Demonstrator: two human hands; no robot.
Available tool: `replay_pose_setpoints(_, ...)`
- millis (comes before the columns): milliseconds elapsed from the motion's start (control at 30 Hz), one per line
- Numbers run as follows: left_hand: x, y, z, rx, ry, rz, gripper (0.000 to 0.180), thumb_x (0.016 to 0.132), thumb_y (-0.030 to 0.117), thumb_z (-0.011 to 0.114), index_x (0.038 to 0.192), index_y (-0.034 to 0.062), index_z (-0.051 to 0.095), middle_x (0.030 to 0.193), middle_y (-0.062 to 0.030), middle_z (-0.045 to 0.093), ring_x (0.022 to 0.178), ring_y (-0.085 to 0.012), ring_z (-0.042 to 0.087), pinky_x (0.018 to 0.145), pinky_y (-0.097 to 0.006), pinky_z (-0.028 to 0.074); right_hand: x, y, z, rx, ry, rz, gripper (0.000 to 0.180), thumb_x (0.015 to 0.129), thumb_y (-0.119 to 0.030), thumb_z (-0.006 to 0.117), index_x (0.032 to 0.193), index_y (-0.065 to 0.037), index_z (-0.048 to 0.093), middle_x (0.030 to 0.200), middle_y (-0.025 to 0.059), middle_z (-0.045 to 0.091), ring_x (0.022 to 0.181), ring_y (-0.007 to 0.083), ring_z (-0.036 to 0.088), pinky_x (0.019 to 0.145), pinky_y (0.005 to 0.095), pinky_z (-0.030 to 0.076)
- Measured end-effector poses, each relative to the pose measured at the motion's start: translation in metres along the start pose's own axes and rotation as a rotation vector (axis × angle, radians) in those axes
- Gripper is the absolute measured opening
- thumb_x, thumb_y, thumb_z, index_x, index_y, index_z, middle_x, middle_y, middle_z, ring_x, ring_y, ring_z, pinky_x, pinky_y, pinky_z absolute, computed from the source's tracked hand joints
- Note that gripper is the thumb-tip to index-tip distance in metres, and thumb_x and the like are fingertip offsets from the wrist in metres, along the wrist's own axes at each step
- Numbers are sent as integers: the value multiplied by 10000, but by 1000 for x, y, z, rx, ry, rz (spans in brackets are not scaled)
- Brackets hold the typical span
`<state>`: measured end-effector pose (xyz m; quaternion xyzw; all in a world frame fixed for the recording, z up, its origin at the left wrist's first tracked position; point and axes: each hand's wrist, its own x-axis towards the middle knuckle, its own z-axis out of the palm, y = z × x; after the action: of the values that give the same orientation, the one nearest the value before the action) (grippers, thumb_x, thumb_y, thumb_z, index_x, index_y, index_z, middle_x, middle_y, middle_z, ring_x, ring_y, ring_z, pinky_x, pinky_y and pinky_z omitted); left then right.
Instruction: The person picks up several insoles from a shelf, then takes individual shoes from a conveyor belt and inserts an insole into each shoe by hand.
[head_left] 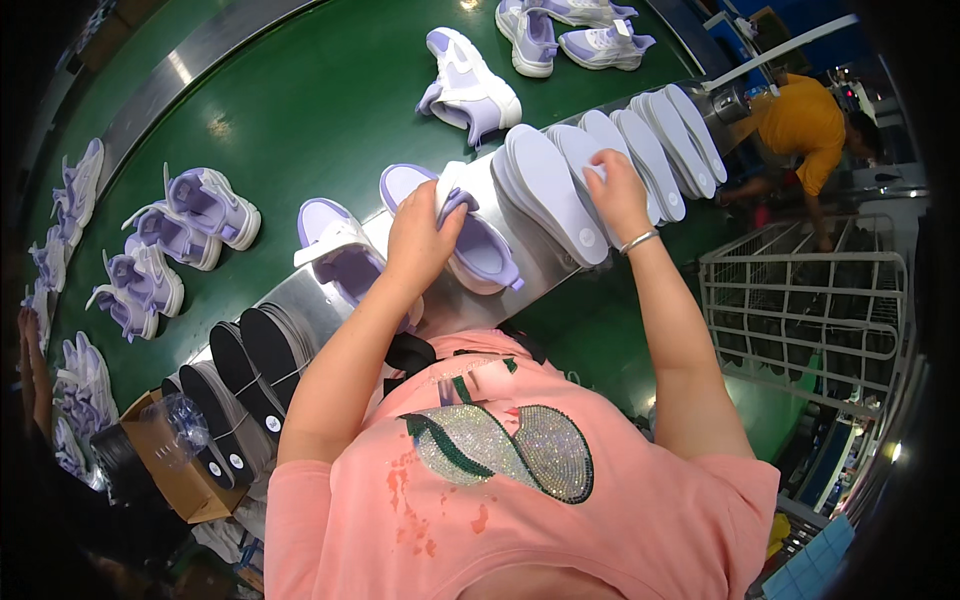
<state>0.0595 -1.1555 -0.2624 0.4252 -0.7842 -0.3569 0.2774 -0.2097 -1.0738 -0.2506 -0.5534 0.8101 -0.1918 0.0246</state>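
My left hand is closed on the tongue of a white and lavender sneaker that sits on a metal ledge in front of me. The sneaker's opening faces me, and its inside is lavender. To its left stands a matching sneaker, partly hidden behind my left forearm. My right hand reaches to a row of pale insole stacks on the right of the ledge. Its thumb and fingers are bent together at the edge of a pale insole in the second stack.
Several sneakers lie on the green conveyor belt. Black insole bundles and a cardboard box stand at lower left. On the right are a wire cart and a person in a yellow shirt. Another person's hand shows at far left.
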Motion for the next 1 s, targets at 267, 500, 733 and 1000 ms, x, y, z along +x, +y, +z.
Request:
replay_pose_setpoints(267, 7, -9, 10, -25, 70, -172, 297, 788, 223, 550, 951, 6, 430, 729, -260, 578, 680, -438, 559, 613, -485, 435, 5, 25, -13, -216, -200, 298, 354, 705, -332, 629, 854, -21, 550, 816, 167, 611, 765, 321, 586, 675, 375, 459)
replay_pose_setpoints(500, 3, -1, 11, -45, 39, -273, 281, 782, 222, 558, 950, 12, 476, 803, -252, 588, 754, -425, 566, 664, -457, 443, -20, -67, -47, 733, -896, 170, 257, 719, -243, 568, 728, 13, 585, 557, 69, 510, 539, 134, 511, 526, 307, 423)
replay_pose_setpoints(733, -1, 7, 11, -22, 43, -256, 271, 785, 196, 546, 938, -5, 447, 738, -260, 578, 702, -432, 563, 635, -473, 444, -25, -111, -24, 270, -1088, -55, 297, 699, -239, 532, 773, 36, 618, 661, 178, 591, 616, 270, 578, 597, 361, 444)
replay_pose_setpoints(1000, -6, 14, 19, 8, 12, -202, 253, 784, 157, 539, 908, -32, 425, 688, -264, 564, 650, -437, 553, 598, -482, 434, -39, -120, -3, -199, -812, -304, 228, 702, -219, 538, 731, -18, 641, 776, 165, 610, 723, 308, 599, 667, 399, 457)
